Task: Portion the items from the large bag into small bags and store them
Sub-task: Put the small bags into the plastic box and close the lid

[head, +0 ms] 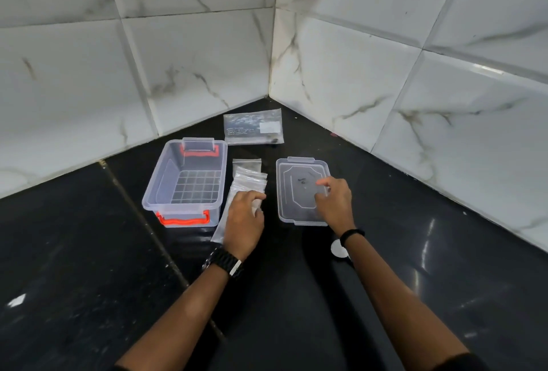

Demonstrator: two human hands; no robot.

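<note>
**Hands over the small bags and the lid**

I am working at a black desk (89, 252) set in a corner of white marbled wall tiles (74, 74). My left hand (244, 219) is sitting in the middle of the frame on a pile of small clear bags (247, 176); its grip is curling loosely around the near end of the pile, fingers bent over the plastic, though I cannot tell whether it is pinching one bag or only resting on them. The pile is running from under my palm up toward the large bag (253, 126), which is lying flat near the wall corner in the upper middle of the frame, with dark small items inside and a white label on its right part.

My right hand (333, 203) is hovering over the clear lid (299, 193), right of the pile. Its grip is mostly closed, with the forefinger and thumb reaching out to the left above the lid's centre; whether they are pinching something I cannot tell. A few tiny dark items (302, 180) are lying on the lid just beside the fingertips.

Left of the pile, the clear box (185, 179) with orange handles is standing open.

A black watch (222, 262) is sitting on my left wrist, a black band (351, 235) on my right.
</note>
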